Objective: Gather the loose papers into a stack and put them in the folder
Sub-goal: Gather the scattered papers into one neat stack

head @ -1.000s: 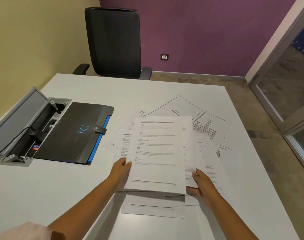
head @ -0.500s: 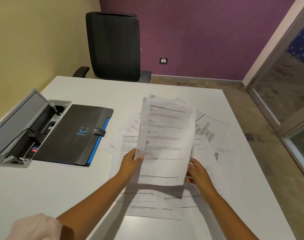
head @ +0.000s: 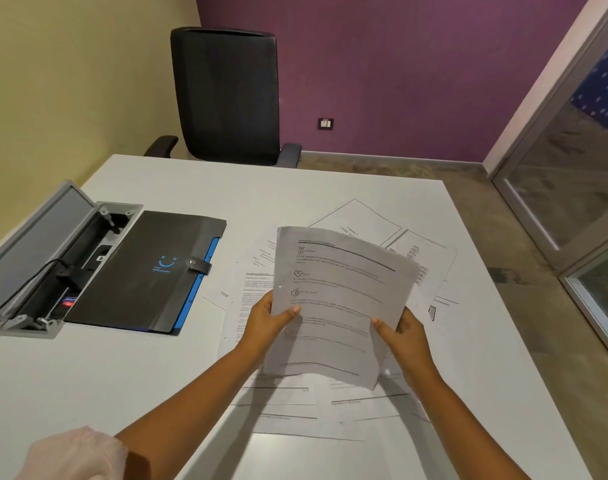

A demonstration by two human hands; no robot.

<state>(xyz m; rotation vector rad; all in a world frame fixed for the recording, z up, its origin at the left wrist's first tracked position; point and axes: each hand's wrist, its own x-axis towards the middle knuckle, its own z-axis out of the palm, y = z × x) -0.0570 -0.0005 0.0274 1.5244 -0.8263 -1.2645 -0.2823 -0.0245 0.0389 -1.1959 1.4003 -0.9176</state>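
I hold a few printed sheets [head: 333,299] raised off the white table [head: 88,375], tilted towards me. My left hand [head: 266,320] pinches their left edge, thumb on the front. My right hand [head: 404,336] grips the right edge the same way. Under and around them several loose papers [head: 361,220] lie spread over the table's middle and right. The black folder [head: 140,271] with a blue smile mark and blue edge lies closed, strap fastened, to the left of the papers.
An open grey cable box [head: 36,258] with a plugged-in black cable is set in the table left of the folder. A black office chair [head: 226,95] stands at the far edge. A glass door [head: 579,174] is on the right.
Both hands have lifted the gripped sheets up off the pile and tipped them more upright; the hands have moved up along the sheets' sides. The papers on the table have stayed put.
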